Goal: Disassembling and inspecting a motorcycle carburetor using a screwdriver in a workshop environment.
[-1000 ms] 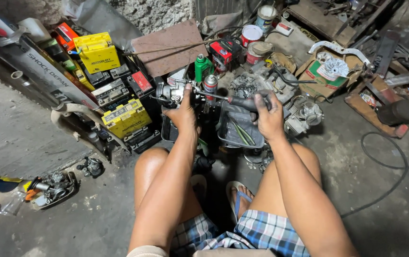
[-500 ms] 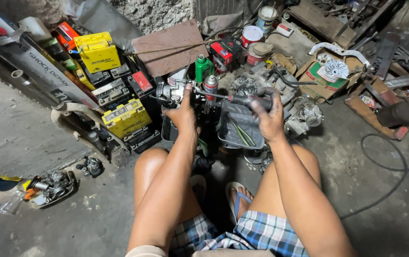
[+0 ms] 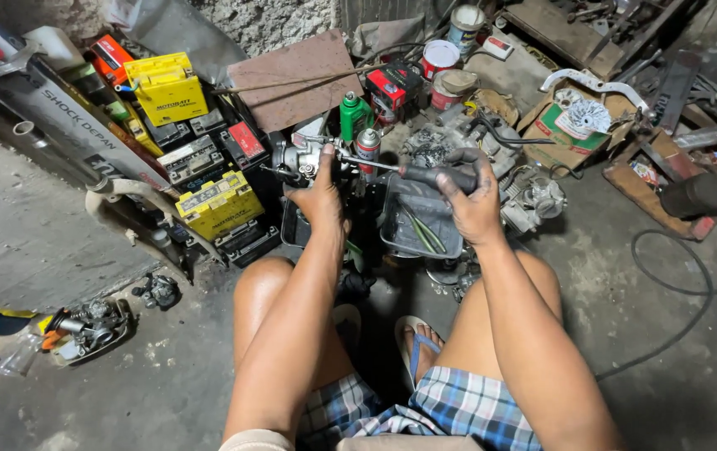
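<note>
1. The left hand sits just above the frame's centre, fingers curled round a small metal carburetor, gripping it from below and behind.
2. The right hand is just right of centre, closed in a fist on the dark handle of a screwdriver.
3. The screwdriver lies nearly level, its thin shaft running left from the fist to the carburetor; the tip meets the metal body beside the left thumb.
4. Under the right hand stands a grey tray with thin tools in it.
5. Between the hands, a little higher, stand a green spray can and a smaller silver can with a red cap, both upright.
6. Behind the right hand lies a grey engine part, with a black cable across it.
7. At upper left are stacked batteries: a yellow one at the top and another yellow one lower, near the left forearm.
8. A brown board leans against the wall at top centre.
9. Paint tins stand at top centre-right.
10. A cardboard box sits at upper right.
11. A black cable loops over the concrete floor at right.
12. Small engine pieces lie at lower left.
13. Bare knees, plaid shorts and a sandalled foot fill the bottom centre.
</note>
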